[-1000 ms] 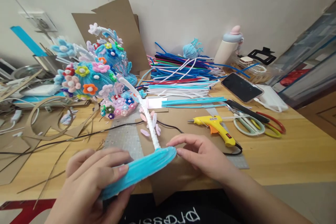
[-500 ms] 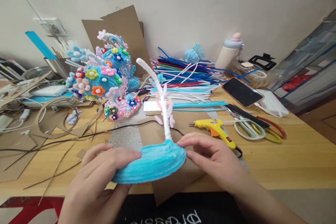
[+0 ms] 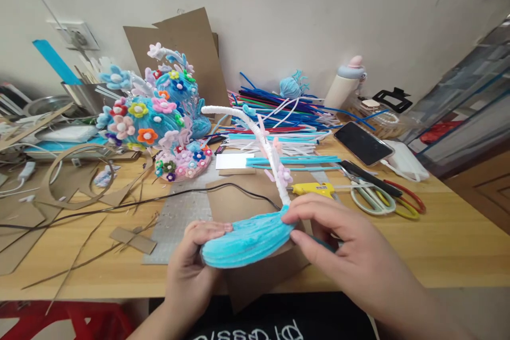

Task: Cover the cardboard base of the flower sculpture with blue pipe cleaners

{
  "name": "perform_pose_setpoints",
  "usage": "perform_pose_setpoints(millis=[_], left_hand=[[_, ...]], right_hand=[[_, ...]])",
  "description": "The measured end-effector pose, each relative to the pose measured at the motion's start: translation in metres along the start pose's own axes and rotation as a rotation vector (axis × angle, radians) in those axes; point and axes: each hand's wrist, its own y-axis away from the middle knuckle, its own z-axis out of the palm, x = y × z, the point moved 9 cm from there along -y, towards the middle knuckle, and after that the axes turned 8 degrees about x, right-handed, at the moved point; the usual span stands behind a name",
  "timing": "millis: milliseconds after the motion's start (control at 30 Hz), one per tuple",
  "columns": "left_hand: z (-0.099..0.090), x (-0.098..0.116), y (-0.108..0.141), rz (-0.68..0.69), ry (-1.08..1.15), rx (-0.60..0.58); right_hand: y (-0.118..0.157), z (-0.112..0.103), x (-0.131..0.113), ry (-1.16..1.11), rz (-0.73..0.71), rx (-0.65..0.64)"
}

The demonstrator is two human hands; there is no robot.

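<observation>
A fuzzy light-blue oval base [image 3: 247,241] is held between both hands above the table's front. From its right end rises a white wrapped stem [image 3: 271,154], curving up to the left, with small pink, lilac and blue flowers along it. My left hand [image 3: 197,260] grips the base's left end, fingers on top and the thumb hidden beneath. My right hand [image 3: 338,244] pinches the right end of the base beside the stem's foot, thumb and index finger on its edge.
A yellow glue gun [image 3: 314,189], scissors [image 3: 372,196] and a phone [image 3: 363,142] lie right. Pipe cleaners [image 3: 274,111] are heaped behind. A flowered blue craft piece [image 3: 155,117] stands back left, near cardboard scraps [image 3: 133,239]. A black cable [image 3: 159,200] crosses the table.
The base and stem have shifted right and turned, so the stem's tip now points more to the left. My left hand has moved right, and its grip has shifted to the base's end.
</observation>
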Motion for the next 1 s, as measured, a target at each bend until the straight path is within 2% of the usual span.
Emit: perform_pose_setpoints(millis=[200, 333, 500, 700, 867, 1000], left_hand=[[-0.011, 0.008, -0.014, -0.013, -0.133, -0.17], [-0.012, 0.028, -0.027, 0.083, -0.254, -0.258], [-0.007, 0.044, -0.037, 0.233, -0.182, -0.205], [-0.007, 0.055, -0.025, 0.469, -0.239, -0.158], [-0.013, 0.058, -0.013, 0.528, -0.284, -0.166], [-0.02, 0.058, -0.007, 0.517, -0.282, -0.168]], right_hand=[[-0.015, 0.007, -0.008, 0.002, 0.01, -0.017], [-0.026, 0.015, -0.011, 0.008, 0.047, -0.078], [-0.031, 0.018, -0.008, 0.029, 0.08, -0.099], [-0.025, 0.019, -0.008, -0.018, 0.075, -0.125], [-0.02, 0.023, -0.016, -0.067, 0.047, -0.151], [-0.017, 0.026, -0.022, -0.078, -0.005, -0.164]])
